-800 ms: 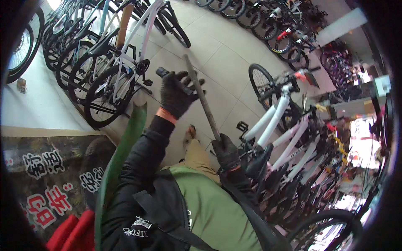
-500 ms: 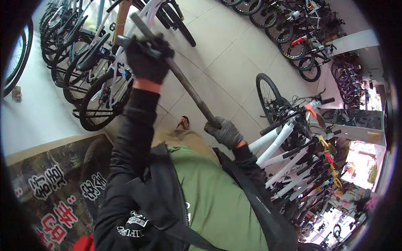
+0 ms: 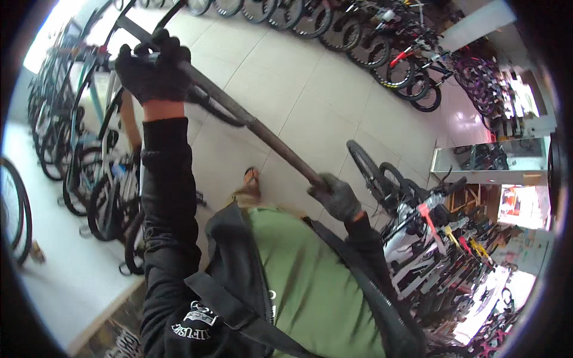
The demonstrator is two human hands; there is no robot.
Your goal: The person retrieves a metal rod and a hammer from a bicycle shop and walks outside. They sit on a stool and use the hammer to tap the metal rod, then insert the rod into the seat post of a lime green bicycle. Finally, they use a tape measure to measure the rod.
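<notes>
A long metal pole [image 3: 277, 143], greyish at its upper-left end and brownish toward its lower-right end, slants across the front of my body. My left hand [image 3: 152, 71], in a black glove, is raised at the upper left with its fingers wrapped round the pole. A short grey metal piece [image 3: 140, 58] shows among those fingers; whether it joins the pole I cannot tell. At the pole's lower-right end my right hand [image 3: 337, 197], in a dark grey glove, is closed round it.
Rows of bicycles stand along the left [image 3: 77, 143] and at the far side [image 3: 298, 15]. At my right are more bicycles [image 3: 388, 185], the nearest with its wheel close to my right hand. Pale floor tiles [image 3: 304, 101] lie ahead, and my sandalled foot [image 3: 251, 176] shows below.
My view has turned, so the bicycles have shifted in the picture. My left hand and the pole's upper end now sit farther left; both hands keep their grip.
</notes>
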